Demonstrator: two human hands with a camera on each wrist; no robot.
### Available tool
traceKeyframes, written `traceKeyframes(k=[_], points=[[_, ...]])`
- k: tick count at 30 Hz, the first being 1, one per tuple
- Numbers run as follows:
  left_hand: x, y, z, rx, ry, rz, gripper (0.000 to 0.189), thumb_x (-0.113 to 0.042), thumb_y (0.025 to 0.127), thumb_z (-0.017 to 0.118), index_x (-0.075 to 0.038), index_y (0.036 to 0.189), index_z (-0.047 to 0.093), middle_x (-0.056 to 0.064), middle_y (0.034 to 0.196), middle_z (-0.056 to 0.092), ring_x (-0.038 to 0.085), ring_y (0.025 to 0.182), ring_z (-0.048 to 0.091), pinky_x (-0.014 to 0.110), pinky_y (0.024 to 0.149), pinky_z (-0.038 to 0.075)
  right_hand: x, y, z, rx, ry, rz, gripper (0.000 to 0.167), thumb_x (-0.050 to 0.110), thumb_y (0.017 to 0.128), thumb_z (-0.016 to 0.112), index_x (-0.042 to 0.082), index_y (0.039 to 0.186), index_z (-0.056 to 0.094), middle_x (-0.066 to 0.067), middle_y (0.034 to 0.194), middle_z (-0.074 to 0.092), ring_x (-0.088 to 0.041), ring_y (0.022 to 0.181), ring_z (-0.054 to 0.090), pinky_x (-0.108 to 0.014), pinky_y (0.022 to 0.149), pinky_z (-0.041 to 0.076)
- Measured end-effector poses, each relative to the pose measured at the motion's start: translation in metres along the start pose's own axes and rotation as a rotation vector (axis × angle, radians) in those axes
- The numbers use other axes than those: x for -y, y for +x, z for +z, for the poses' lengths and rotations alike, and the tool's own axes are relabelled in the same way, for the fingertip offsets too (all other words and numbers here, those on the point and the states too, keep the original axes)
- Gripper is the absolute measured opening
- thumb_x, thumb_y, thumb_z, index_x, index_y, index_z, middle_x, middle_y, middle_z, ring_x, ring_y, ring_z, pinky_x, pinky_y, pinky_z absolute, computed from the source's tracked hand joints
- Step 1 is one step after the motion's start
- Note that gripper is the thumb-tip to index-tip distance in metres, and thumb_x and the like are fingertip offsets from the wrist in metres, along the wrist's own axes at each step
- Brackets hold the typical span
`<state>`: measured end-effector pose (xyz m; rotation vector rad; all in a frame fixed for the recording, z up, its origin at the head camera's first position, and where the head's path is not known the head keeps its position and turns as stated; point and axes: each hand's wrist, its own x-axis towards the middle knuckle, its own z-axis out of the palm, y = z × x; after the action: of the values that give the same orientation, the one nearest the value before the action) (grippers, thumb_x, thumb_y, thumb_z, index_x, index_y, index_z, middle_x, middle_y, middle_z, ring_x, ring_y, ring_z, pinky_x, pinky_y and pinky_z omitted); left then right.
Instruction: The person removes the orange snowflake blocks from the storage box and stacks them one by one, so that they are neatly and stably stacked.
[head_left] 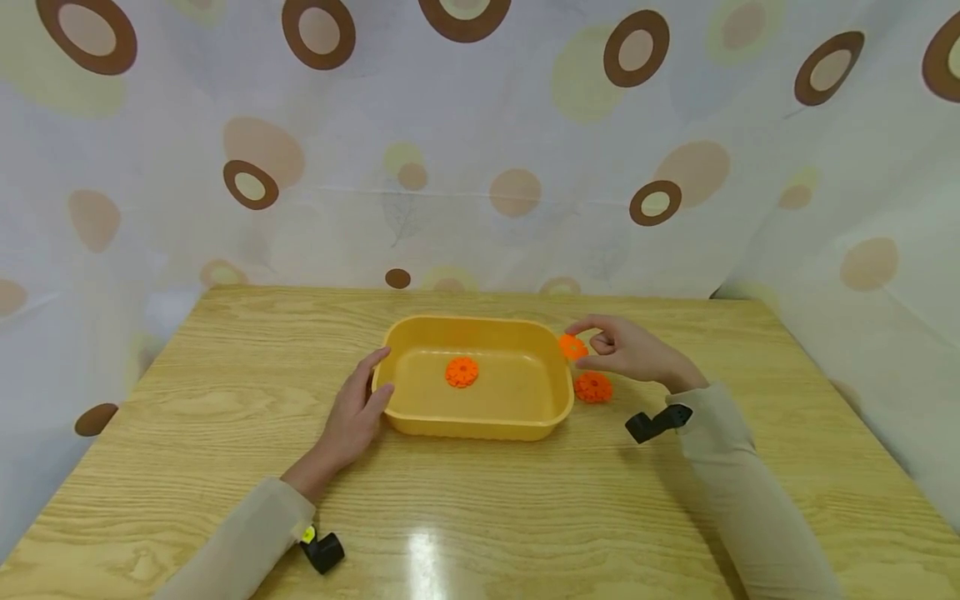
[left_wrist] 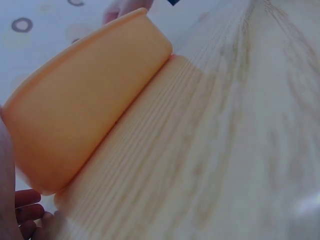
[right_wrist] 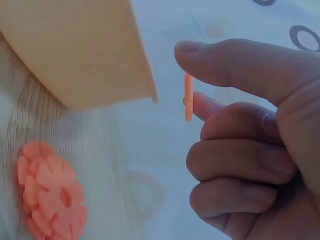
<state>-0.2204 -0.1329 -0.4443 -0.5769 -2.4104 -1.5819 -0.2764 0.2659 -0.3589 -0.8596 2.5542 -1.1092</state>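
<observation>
A yellow plastic basin (head_left: 480, 429) sits on the wooden table, with one orange flower-shaped disc (head_left: 462, 372) on its floor. My left hand (head_left: 354, 417) holds the basin's left end, thumb and forefinger over the rim. Between thumb and forefinger, my right hand (head_left: 633, 350) pinches another orange flower-shaped disc (head_left: 573, 347) just off the basin's right rim. The right wrist view shows this pinched disc (right_wrist: 188, 97) edge-on, with the other fingers curled. Below that hand, a small pile of orange flower-shaped discs (head_left: 593, 387) lies beside the basin.
The wood-grained table (head_left: 480, 508) reaches back to a white curtain (head_left: 465, 242) with brown and beige circles. Small black cameras are strapped to both wrists, at the left sleeve (head_left: 247, 533) and the right sleeve (head_left: 738, 467).
</observation>
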Motion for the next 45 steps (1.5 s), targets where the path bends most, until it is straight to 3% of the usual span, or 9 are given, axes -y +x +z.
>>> traceKeyframes(k=[10,14,20,27,34,45], points=[[0.0,0.0,0.0,0.0,-0.012,-0.005,0.047,-0.008,0.1,0.047,-0.002,0.146,0.036,0.022,0.15,0.035,0.035,0.14,0.032,0.047,0.113,0.025,-0.017,-0.016,-0.008,0.005,0.028,0.065,0.039,0.011,0.089,0.068,-0.003,0.123,0.055,0.007,0.058,0.022,-0.006,0.049,0.02,-0.023,0.055,0.032],[0.001,0.001,-0.002,0.004,0.003,-0.008,0.048,-0.007,0.099,0.047,-0.003,0.146,0.036,0.022,0.15,0.035,0.035,0.14,0.032,0.053,0.112,0.024,-0.022,-0.018,-0.008,0.043,-0.01,0.101,0.039,0.012,0.089,0.068,-0.005,0.122,0.056,0.007,0.057,0.025,-0.005,0.049,0.021,-0.022,0.055,0.033],[0.0,0.004,-0.004,0.002,0.005,-0.001,0.048,-0.006,0.099,0.047,-0.003,0.146,0.035,0.021,0.151,0.035,0.034,0.14,0.031,0.051,0.113,0.024,-0.028,-0.016,-0.006,0.106,-0.06,0.134,0.038,0.011,0.09,0.066,-0.007,0.122,0.055,0.007,0.056,0.027,-0.004,0.048,0.021,-0.022,0.053,0.029],[0.0,0.003,-0.004,0.014,-0.022,-0.011,0.048,-0.006,0.1,0.046,-0.001,0.146,0.034,0.022,0.151,0.033,0.034,0.141,0.03,0.054,0.113,0.023,-0.029,-0.014,-0.003,0.139,-0.038,0.189,0.041,0.012,0.089,0.067,-0.008,0.123,0.053,0.006,0.058,0.031,-0.004,0.049,0.024,-0.022,0.054,0.029],[0.001,0.002,-0.004,0.004,-0.027,0.003,0.048,-0.006,0.1,0.046,-0.001,0.146,0.035,0.022,0.151,0.033,0.033,0.141,0.03,0.047,0.113,0.023,-0.029,-0.012,-0.001,0.16,-0.034,0.221,0.042,0.01,0.087,0.068,-0.007,0.122,0.054,0.005,0.059,0.032,-0.007,0.051,0.027,-0.023,0.055,0.029],[-0.001,0.002,0.0,0.017,-0.025,-0.012,0.048,-0.007,0.1,0.046,-0.002,0.146,0.035,0.022,0.151,0.034,0.034,0.14,0.032,0.054,0.112,0.024,-0.04,-0.016,-0.003,0.187,0.048,0.276,0.048,0.007,0.087,0.066,-0.007,0.128,0.045,0.004,0.061,0.028,-0.008,0.052,0.025,-0.023,0.056,0.027]])
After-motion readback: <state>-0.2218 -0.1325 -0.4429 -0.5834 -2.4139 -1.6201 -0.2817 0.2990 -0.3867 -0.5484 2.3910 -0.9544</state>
